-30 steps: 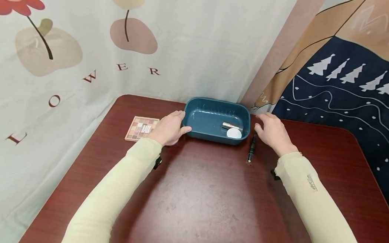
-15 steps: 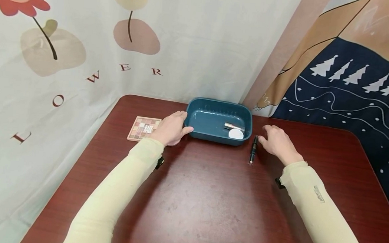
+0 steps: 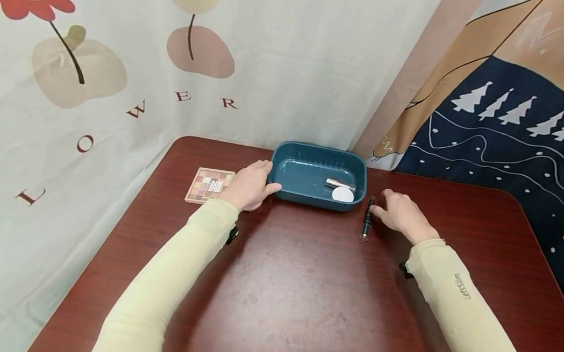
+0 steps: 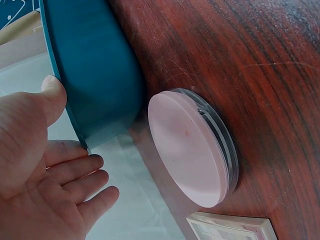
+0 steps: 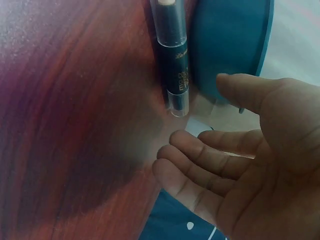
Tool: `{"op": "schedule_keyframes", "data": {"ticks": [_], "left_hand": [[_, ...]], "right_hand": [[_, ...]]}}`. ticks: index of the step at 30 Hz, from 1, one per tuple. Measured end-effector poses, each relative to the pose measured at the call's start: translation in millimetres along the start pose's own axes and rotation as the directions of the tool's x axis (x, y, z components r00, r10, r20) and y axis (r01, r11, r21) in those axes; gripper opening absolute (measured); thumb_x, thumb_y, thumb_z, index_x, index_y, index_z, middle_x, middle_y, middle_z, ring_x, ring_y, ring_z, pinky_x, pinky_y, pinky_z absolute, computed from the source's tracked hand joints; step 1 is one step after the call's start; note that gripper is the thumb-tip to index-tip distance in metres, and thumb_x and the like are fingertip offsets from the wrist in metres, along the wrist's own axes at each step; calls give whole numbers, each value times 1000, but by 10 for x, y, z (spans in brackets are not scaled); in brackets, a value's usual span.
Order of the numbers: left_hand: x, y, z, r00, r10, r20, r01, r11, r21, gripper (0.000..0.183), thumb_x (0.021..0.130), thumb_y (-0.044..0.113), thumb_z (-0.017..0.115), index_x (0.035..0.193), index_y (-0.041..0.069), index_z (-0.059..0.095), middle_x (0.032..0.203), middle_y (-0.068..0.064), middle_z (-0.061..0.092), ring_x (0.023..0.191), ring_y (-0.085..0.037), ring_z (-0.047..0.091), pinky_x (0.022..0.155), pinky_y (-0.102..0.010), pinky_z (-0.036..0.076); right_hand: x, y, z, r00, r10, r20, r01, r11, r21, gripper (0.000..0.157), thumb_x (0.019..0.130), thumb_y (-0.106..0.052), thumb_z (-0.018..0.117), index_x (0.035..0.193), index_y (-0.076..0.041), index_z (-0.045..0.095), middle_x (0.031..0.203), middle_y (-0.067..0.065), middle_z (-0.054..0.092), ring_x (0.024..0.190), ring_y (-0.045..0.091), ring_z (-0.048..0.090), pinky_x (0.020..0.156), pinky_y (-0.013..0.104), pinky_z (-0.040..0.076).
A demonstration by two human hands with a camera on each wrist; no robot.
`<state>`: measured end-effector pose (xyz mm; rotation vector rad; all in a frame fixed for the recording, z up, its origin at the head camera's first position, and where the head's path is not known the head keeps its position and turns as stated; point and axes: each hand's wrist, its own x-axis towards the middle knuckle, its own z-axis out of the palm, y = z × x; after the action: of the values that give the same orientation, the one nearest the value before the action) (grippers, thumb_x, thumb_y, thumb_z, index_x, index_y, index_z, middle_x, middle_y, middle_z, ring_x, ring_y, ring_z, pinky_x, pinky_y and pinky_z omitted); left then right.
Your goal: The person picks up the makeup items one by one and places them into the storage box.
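Tabletop of dark red wood bears one teal bin; I see the left hand resting on its rim, fingers relaxed, and the right hand released, fingers loosely bent. I count one eyeshadow palette, one pink compact and, right of the bin, one makeup stick: black barrel, gold lettering, clear caps, long axis running near to far, beige tip nearest. The bin holds one silver tube, one white disc.
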<state>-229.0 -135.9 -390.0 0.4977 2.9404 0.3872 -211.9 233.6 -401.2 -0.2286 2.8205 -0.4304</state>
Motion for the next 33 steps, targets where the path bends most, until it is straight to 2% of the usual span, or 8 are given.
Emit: {"op": "schedule_keyframes", "data": {"ticks": [12, 24, 33], "left_hand": [[-5, 8, -9, 1000, -11, 3, 11, 1000, 7, 75, 106, 43, 56, 158, -5, 33, 164, -21, 36, 154, -33, 30, 126, -43, 26], [-16, 12, -15, 1000, -18, 13, 18, 1000, 2, 76, 106, 43, 56, 159, -5, 32, 164, -20, 35, 155, -33, 29, 127, -43, 25], [-16, 11, -8, 1000, -16, 11, 16, 1000, 3, 76, 106, 43, 57, 159, -5, 31, 164, -21, 35, 155, -33, 29, 127, -43, 25]], "right_hand": [[30, 3, 149, 1000, -9, 15, 8, 999, 34, 60, 99, -35, 67, 130, 14, 51, 110, 30, 64, 94, 37, 62, 86, 55, 56], [84, 7, 243, 1000, -5, -5, 5, 1000, 14, 59, 98, -36, 68, 126, 14, 54, 104, 28, 66, 89, 35, 62, 83, 52, 56], [107, -31, 263, 1000, 22, 12, -23, 999, 35, 53, 99, -31, 68, 124, 13, 54, 101, 25, 64, 87, 33, 61, 81, 49, 56]]}}
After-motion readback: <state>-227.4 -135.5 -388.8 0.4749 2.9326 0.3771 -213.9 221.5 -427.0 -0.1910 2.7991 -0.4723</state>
